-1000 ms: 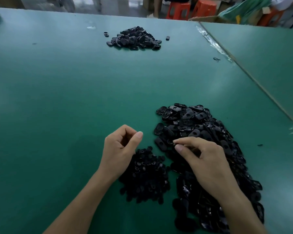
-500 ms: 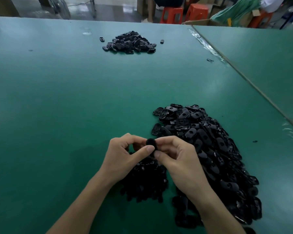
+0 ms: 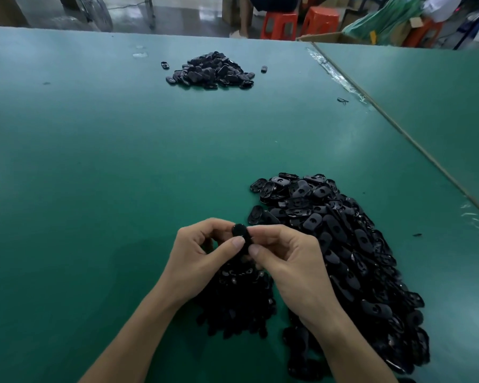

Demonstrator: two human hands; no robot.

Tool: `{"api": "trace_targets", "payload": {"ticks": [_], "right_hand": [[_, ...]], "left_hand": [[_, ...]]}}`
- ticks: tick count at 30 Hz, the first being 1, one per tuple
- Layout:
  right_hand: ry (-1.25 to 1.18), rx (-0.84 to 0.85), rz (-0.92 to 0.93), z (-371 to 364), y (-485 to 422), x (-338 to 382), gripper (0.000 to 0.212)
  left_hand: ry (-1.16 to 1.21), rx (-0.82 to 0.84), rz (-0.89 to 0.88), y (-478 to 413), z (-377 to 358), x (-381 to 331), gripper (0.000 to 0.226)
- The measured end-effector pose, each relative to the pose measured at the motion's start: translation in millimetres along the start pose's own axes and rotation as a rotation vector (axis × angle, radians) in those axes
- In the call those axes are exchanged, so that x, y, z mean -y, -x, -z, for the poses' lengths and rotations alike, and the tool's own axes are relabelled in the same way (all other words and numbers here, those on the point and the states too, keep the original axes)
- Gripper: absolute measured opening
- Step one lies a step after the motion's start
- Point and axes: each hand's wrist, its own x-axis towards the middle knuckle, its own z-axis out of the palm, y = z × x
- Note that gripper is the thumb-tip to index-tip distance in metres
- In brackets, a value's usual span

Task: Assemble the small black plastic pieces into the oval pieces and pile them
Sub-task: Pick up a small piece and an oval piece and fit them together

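As the left hand (image 3: 202, 255) and right hand (image 3: 288, 261) meet above the green counter (image 3: 122, 161), each grip pinches one shared black oval plastic piece (image 3: 239, 231); insertion seems underway. Next calls for a firm press, then the far black pile (image 3: 213, 71).

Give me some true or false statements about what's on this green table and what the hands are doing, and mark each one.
1. The left hand and right hand pinch one black piece between them. True.
2. The big pile of oval pieces lies left of both hands. False: it lies to their right.
3. A far pile of black pieces lies near the far edge of the table. True.
4. The stools beyond the table are blue. False: they are orange.
5. The left hand lies flat on the table. False: its fingers are curled, pinching the black piece.
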Motion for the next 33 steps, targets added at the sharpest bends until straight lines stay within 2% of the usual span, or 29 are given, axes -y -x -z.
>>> {"api": "trace_targets", "payload": {"ticks": [5,12,15,17,20,25,30,33], "right_hand": [[0.078,0.05,0.028,3.8,-8.9,6.1,0.031],[0.096,0.013,0.007,4.8,-14.4,6.1,0.024],[0.391,-0.012,0.05,11.6,-12.6,4.7,0.021],[0.617,0.07,0.049,15.9,-9.3,5.9,0.021],[0.766,0.167,0.036,15.4,-5.3,6.2,0.026],[0.969,0.168,-0.006,3.1,-7.8,9.1,0.031],[0.978,0.143,-0.033,-2.3,-10.6,6.4,0.014],[0.931,0.174,-0.084,-1.8,-14.7,5.5,0.012]], "left_hand": [[0.047,-0.062,0.035,-2.3,2.4,0.3,0.023],[0.093,-0.125,0.044,-5.7,6.3,3.5,0.007],[0.145,-0.209,0.051,-9.2,8.0,7.2,0.013],[0.145,-0.234,0.055,-10.1,8.5,8.9,0.02],[0.151,-0.245,0.049,-9.7,7.0,9.7,0.024],[0.153,-0.257,0.02,-8.0,4.8,7.2,0.022],[0.18,-0.267,0.037,-5.5,3.3,4.2,0.014],[0.205,-0.281,0.042,-4.1,3.2,4.1,0.021]]}}
